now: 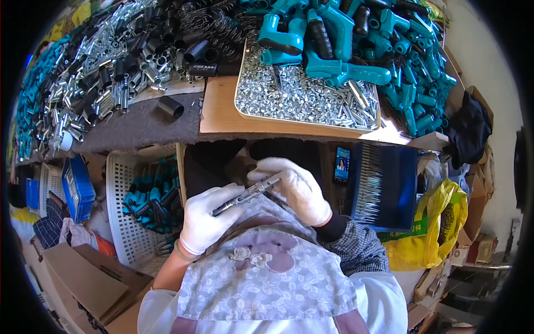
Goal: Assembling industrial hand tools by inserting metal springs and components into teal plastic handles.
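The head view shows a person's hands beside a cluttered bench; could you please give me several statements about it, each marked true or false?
1. The white-gloved left hand grips a slim silver metal piece close to the right hand. True.
2. The right hand is bare. False: it too is gloved in white.
3. In this view, a black rectangular smartphone sits between the right hand and a blue rectangular plastic bin. True.
4. The smartphone looks switched off. False: it is lit.
5. A white perforated plastic basket holds teal-and-black pieces. True.
6. The basket is covered by a lid. False: its top is open.
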Available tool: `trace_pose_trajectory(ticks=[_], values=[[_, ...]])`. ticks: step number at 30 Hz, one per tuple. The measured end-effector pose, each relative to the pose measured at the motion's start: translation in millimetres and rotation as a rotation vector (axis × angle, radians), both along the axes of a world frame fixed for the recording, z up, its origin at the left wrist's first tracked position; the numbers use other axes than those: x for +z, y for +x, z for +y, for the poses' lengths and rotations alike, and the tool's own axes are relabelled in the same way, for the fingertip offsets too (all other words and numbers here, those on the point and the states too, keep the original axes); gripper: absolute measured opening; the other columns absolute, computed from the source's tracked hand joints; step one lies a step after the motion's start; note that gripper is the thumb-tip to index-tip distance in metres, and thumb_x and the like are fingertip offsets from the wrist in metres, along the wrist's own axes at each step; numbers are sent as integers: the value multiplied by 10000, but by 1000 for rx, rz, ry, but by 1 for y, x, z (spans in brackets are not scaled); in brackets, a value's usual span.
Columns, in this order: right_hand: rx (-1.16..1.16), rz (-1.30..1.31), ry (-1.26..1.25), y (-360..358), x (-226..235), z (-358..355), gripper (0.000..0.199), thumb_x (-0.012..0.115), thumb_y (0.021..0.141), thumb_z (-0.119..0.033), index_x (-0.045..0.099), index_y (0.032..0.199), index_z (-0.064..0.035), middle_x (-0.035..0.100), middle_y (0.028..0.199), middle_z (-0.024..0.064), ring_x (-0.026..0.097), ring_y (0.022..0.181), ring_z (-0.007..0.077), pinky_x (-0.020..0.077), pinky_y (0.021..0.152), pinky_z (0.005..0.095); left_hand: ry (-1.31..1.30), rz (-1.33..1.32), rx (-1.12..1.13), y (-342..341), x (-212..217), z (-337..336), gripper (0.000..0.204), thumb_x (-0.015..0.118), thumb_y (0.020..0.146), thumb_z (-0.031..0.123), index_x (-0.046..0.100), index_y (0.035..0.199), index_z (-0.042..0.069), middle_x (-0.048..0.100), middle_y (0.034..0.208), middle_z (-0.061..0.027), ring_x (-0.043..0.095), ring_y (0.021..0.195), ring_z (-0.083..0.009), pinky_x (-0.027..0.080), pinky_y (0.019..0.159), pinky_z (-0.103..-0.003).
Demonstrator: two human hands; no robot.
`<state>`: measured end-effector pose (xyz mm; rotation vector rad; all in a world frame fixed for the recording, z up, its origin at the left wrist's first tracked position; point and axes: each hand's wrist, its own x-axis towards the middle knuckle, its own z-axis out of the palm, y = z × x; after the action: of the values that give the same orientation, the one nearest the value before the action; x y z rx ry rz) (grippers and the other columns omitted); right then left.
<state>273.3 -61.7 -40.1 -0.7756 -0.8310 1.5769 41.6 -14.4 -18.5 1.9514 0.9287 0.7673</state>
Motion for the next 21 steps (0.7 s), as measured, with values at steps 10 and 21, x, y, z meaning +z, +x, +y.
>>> trace_pose_trajectory(ticks=[10,21], values=[[-66,103,-101,-25,-22,-7,540,489,1083,-396,517,1393,45,618,1343,227,611,1229,281,497,1055,424,58,131,-52,12,4,0,322,794,808,117,728,1108,22,729,1026,-185,722,907,-348,571,781,-375],[-40,129,-108,-23,-36,-9,592,464,1093,-386,419,1502,38,588,1394,216,609,1249,285,507,1049,425,209,90,11,20,-10,-3,245,782,772,13,741,1014,7,719,863,-160,710,772,-323,562,701,-376]])
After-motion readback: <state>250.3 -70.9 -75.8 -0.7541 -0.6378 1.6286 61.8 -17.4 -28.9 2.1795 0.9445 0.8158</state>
